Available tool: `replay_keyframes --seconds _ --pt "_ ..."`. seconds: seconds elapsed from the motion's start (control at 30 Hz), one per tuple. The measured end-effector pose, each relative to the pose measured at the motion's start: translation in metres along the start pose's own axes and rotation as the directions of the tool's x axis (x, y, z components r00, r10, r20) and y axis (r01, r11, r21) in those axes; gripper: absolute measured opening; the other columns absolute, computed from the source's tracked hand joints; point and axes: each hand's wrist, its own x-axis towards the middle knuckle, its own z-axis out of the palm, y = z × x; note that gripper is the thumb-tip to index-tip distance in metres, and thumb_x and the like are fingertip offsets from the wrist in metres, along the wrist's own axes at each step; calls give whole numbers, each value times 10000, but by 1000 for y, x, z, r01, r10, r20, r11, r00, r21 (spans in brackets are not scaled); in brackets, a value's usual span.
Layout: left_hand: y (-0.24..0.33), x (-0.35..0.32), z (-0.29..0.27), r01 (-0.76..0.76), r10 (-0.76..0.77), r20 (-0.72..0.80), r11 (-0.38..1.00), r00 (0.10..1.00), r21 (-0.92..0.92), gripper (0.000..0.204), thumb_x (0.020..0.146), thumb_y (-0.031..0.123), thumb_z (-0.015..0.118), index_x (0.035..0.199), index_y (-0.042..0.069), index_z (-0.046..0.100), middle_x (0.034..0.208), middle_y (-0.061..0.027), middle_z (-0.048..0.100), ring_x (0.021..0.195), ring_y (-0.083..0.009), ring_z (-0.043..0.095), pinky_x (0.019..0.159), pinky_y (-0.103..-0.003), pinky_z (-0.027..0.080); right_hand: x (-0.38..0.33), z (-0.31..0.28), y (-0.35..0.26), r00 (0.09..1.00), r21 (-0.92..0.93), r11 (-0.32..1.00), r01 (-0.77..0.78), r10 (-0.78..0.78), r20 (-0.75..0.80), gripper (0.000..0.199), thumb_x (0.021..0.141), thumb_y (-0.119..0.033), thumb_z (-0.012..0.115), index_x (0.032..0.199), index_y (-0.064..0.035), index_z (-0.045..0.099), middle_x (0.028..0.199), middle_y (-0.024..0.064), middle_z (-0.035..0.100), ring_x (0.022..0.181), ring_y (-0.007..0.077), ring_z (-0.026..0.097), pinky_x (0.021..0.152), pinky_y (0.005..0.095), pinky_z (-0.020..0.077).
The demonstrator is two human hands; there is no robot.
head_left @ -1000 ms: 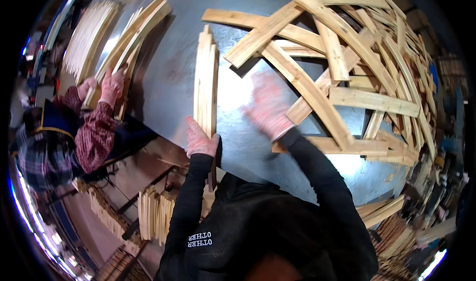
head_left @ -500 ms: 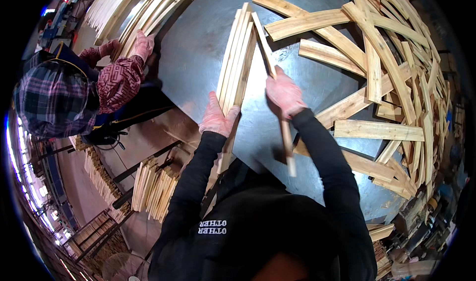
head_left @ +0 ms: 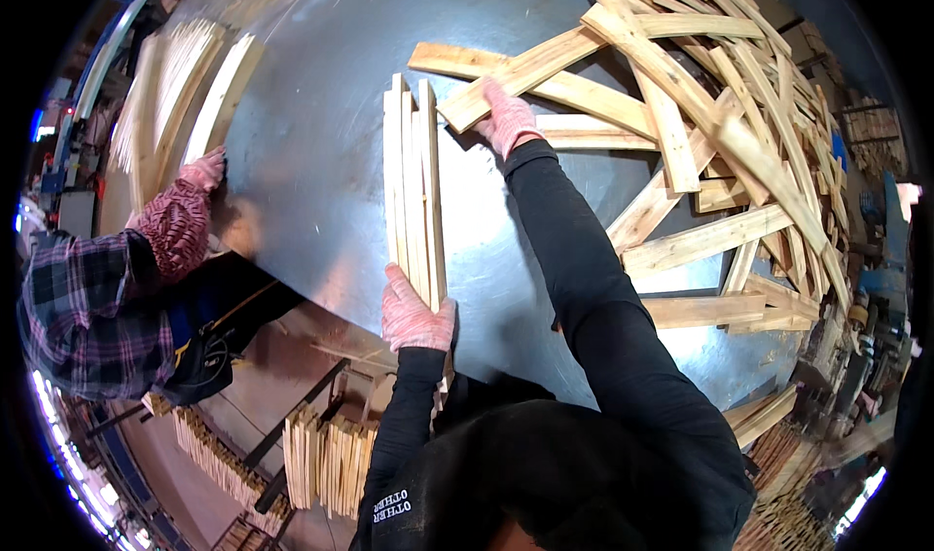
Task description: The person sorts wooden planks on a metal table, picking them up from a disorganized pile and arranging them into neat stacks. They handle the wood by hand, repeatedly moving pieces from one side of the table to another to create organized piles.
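Note:
Pale pink work gloves cover both of my hands. My left hand (head_left: 416, 313) is closed round the near ends of several narrow wooden slats (head_left: 411, 191), which stand on edge side by side on the metal table. The rightmost slat leans slightly apart from the others at its far end. My right hand (head_left: 508, 118) reaches forward and grips a loose wooden slat (head_left: 545, 65) near its left end. That slat lies across another slat (head_left: 452, 59); part of its lower edge is hidden by my fingers.
A heap of loose slats (head_left: 749, 142) spreads over the right side of the metal table (head_left: 311, 162). At the left, a co-worker's gloved hand (head_left: 204, 169) touches a slat beside a bundle of slats (head_left: 180, 84). Stacked slats (head_left: 326, 463) stand below the table's edge.
My right hand has let go of the slat beside the bundle and moved forward to one in the heap. My left hand still holds the bundle. The view has shifted; the co-worker's arm has moved.

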Motion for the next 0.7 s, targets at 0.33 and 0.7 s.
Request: replay_keyframes --seconds 0.33,0.7 --pt "-29 36 -24 115 -112 93 993 989 -35 1138 708 506 801 1549 34 197 1318 -298 498 1144 -450 549 971 -503 467 -202 -79 66 864 -867 -42 496 127 488 557 929 -407 604 1169 88 519 1000 257 675 892 378 680 753 425 552" --pt "13 55 -23 143 -178 162 968 971 204 1216 654 443 824 1555 38 116 1455 -281 364 1233 -444 488 1036 -501 429 8 -66 -89 735 -618 -739 268 -258 627 633 839 -278 635 1365 8 429 1217 206 599 1140 328 597 962 429 472"
